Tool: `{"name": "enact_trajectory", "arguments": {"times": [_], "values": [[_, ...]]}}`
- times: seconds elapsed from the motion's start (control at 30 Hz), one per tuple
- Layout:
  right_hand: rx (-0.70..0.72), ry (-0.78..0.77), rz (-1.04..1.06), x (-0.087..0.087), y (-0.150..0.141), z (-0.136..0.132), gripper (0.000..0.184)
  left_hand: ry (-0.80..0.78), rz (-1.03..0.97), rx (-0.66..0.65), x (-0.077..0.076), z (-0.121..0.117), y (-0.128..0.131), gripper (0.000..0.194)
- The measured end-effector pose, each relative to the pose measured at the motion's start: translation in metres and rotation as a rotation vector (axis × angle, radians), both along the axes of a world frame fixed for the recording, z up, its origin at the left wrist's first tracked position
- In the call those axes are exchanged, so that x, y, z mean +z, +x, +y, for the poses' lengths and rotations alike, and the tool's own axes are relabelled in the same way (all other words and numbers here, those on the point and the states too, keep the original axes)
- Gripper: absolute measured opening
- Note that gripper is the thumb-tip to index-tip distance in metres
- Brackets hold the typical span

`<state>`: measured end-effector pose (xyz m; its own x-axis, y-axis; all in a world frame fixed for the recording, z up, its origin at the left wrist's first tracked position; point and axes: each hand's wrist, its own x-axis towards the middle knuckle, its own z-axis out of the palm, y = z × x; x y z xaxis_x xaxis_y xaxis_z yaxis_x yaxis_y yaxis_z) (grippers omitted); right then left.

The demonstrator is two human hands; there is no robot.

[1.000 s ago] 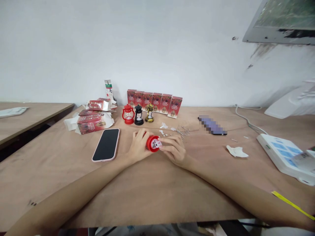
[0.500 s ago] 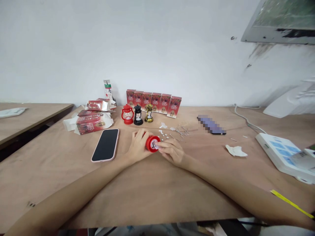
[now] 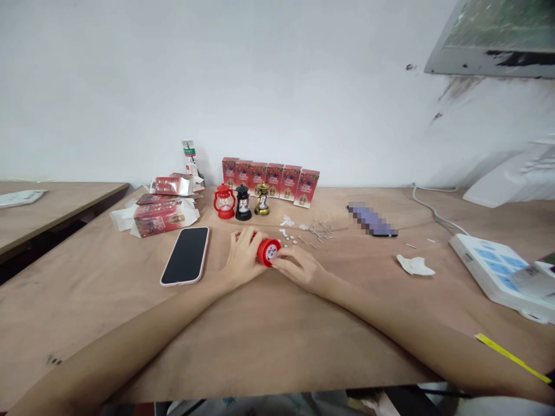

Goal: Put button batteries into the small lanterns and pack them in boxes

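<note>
My left hand [image 3: 244, 255] is wrapped around a small red lantern [image 3: 262, 252], tipped on its side with its round base facing me. Inside the base's red rim sits a pale disc [image 3: 272, 252] with dark and reddish marks. The thumb and fingertips of my right hand [image 3: 301, 267] close on the right edge of this base. Whether a small piece is between them is hidden. Just behind my hands stand an upright red lantern [image 3: 225, 202], a black lantern [image 3: 243, 203] and a gold lantern [image 3: 262, 200].
Several red boxes [image 3: 274, 180] line the wall. Opened boxes [image 3: 165, 215] and a phone [image 3: 185, 256] lie to the left. Small white pieces [image 3: 287, 221] and wire handles [image 3: 319, 232] are scattered behind my right hand. Further right are a blurred-out phone [image 3: 373, 221], crumpled paper [image 3: 415, 265] and a white device [image 3: 498, 271].
My right fingers have shifted from across the base's face to its lower right edge, uncovering the pale disc. The small whitish piece seen at my fingertips no longer shows. My left hand keeps its hold.
</note>
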<state>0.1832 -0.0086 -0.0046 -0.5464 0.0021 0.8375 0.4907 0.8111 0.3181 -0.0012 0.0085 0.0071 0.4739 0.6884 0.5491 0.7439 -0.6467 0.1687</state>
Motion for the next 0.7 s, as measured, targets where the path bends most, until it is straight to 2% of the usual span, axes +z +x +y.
{"name": "enact_trajectory", "arguments": {"times": [0.2, 0.4, 0.7], "values": [[0.004, 0.031, -0.018, 0.0, -0.0007, -0.0004, 0.013, 0.051, 0.033, 0.009, -0.0016, 0.0001, 0.0, 0.035], [0.09, -0.151, 0.143, -0.0013, 0.0007, -0.0001, 0.008, 0.082, 0.033, 0.012, -0.0034, 0.0008, -0.0001, 0.037], [0.25, -0.244, 0.229, -0.0022, 0.0004, -0.0009, 0.007, 0.092, 0.063, -0.057, -0.0044, 0.0015, 0.0, 0.04]]}}
